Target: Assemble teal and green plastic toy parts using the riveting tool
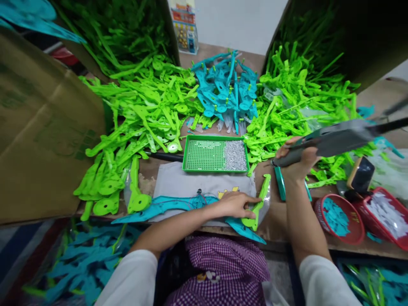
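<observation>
My left hand (234,205) lies over a long blue bow-shaped plastic part (174,205) on the table's front edge. Its fingers are partly curled and press on a green plastic part (257,207) at the bow's right end. Another green plastic part (137,193) rests at the left end. Raised at the right, my right hand (298,163) is wrapped round a grey electric screwdriver (334,140), its tip pointing left. Beyond the bow, a green tray (204,170) has small silver screws (236,156) heaped on its right side.
Heaps of green parts (149,102) spill from boxes on both sides. Blue parts (223,87) are piled between them. At right stand a red bowl (353,229) of small blue pieces and a red basket (366,212) of white pieces. A brown carton (47,140) stands left.
</observation>
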Demonstrator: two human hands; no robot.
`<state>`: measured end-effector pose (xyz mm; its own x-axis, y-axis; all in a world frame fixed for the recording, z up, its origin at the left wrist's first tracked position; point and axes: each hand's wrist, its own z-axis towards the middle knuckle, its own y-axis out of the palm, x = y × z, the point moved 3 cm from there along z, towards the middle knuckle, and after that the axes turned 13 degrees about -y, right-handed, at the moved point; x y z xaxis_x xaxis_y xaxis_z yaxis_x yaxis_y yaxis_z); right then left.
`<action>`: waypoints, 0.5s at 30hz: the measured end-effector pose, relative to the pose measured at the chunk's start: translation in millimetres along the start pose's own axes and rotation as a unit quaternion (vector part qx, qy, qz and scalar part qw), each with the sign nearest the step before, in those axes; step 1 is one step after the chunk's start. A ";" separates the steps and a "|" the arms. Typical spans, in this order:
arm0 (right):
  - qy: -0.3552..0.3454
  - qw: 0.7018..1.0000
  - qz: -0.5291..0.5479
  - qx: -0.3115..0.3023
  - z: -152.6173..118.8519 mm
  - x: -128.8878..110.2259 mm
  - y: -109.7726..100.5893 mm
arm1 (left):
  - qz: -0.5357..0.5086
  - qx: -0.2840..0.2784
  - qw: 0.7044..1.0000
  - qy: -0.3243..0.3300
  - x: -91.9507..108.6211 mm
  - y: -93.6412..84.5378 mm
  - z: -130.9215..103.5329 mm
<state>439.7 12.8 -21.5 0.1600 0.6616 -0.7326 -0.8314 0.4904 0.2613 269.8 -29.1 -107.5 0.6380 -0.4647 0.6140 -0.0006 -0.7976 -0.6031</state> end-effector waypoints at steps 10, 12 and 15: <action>0.009 0.994 0.041 -0.097 17.9 92.4 152.8 | -0.013 0.002 1.000 0.002 -3.9 2.2 1.0; 0.012 0.994 0.042 -0.096 15.7 102.1 151.1 | -0.021 0.007 1.000 0.006 -5.0 3.2 1.7; 0.027 0.995 0.025 -0.097 11.8 110.5 144.9 | -0.028 0.009 1.000 0.012 -5.5 3.7 2.2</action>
<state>343.2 163.6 -57.1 0.0923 0.6482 -0.7559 -0.9252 0.3364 0.1754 267.9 -28.7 -114.3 0.6187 -0.4292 0.6580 0.0481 -0.8153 -0.5770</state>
